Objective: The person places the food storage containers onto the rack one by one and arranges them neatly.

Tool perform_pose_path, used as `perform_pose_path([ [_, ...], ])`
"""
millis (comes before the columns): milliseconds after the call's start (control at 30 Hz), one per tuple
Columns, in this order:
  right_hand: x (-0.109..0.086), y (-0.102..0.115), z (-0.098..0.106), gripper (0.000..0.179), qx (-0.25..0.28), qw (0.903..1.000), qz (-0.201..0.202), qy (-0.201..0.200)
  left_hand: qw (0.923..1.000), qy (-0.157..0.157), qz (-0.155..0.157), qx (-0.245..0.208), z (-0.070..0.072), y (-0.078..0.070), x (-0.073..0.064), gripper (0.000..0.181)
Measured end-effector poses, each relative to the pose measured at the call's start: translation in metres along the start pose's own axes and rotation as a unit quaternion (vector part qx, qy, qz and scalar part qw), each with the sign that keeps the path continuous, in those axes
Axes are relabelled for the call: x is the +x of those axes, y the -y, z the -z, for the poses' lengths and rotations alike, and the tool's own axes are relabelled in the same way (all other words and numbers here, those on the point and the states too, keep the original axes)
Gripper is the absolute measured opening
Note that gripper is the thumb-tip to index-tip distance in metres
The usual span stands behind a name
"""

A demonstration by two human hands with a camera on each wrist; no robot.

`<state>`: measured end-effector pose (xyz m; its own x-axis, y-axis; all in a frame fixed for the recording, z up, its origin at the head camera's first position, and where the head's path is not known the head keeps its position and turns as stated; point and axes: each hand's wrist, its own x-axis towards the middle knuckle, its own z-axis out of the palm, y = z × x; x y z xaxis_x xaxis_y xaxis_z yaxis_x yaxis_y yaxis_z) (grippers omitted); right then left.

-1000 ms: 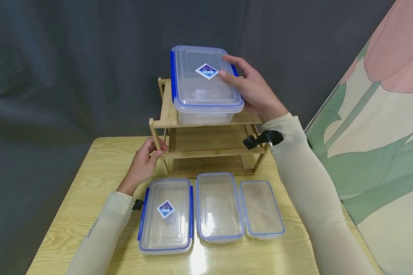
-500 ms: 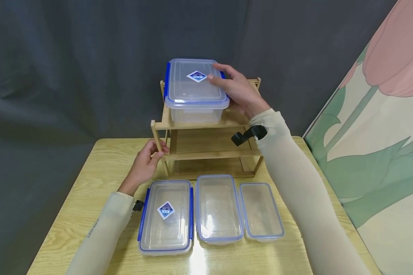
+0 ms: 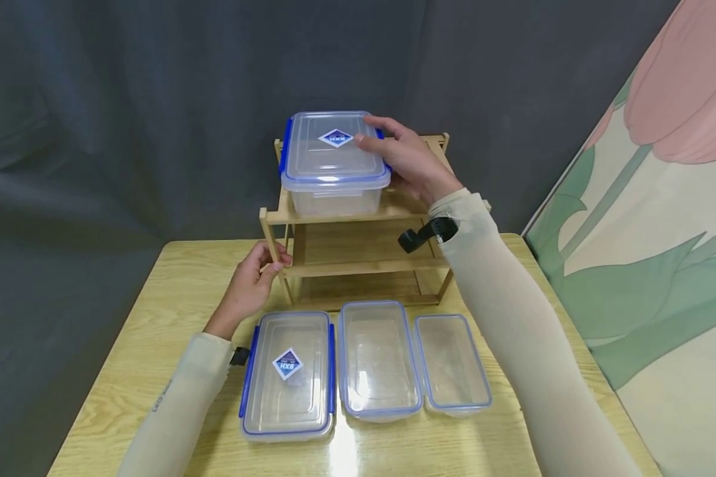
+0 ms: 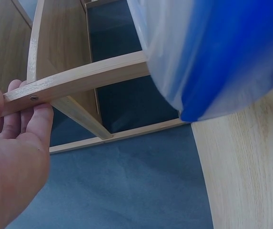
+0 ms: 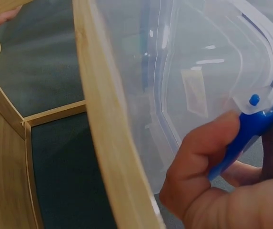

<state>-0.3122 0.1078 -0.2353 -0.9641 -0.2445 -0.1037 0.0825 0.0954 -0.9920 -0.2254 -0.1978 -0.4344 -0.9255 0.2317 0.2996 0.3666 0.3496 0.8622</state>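
My right hand (image 3: 412,159) grips the right side of a clear plastic food container (image 3: 337,162) with a blue-edged lid, blue side clips and a diamond sticker. The container sits over the left part of the top shelf of a wooden rack (image 3: 358,245). In the right wrist view, fingers (image 5: 203,143) wrap around its blue clip (image 5: 246,133). My left hand (image 3: 250,278) holds the rack's front left post (image 3: 271,245), thumb in front and fingers behind, as the left wrist view also shows.
Three lidded clear containers lie in a row before the rack: one with blue clips (image 3: 288,404), a middle one (image 3: 378,358) and a smaller one (image 3: 453,364). They rest on a wooden table (image 3: 137,344). A dark curtain (image 3: 155,99) hangs behind.
My right hand has lowered the container and shifted it left onto the rack's top shelf, where it now sits more level. My left hand has stayed on the post.
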Motion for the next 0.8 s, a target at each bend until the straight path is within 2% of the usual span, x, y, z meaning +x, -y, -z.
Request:
perform_pose_path([
  [200,-0.002,-0.001,0.004,0.062,-0.018,0.9998,0.006,0.007,1.0000,0.000,-0.002,-0.001,-0.001,0.003,0.003,0.025],
  [367,-0.007,-0.002,0.010,0.064,-0.079,0.9967,0.013,0.011,1.0000,-0.001,0.002,0.003,0.000,0.004,0.003,0.023],
  [533,-0.015,-0.003,0.014,0.065,-0.132,0.9911,0.023,-0.001,0.9999,0.000,-0.007,0.010,0.003,0.004,0.004,0.023],
  [733,-0.022,-0.007,0.018,0.063,-0.147,0.9880,0.048,-0.004,0.9997,-0.007,-0.013,0.019,0.006,0.006,0.003,0.023],
  [800,-0.024,-0.009,0.021,0.063,-0.136,0.9891,0.056,-0.006,0.9998,-0.005,-0.011,0.015,0.006,0.007,0.003,0.023],
])
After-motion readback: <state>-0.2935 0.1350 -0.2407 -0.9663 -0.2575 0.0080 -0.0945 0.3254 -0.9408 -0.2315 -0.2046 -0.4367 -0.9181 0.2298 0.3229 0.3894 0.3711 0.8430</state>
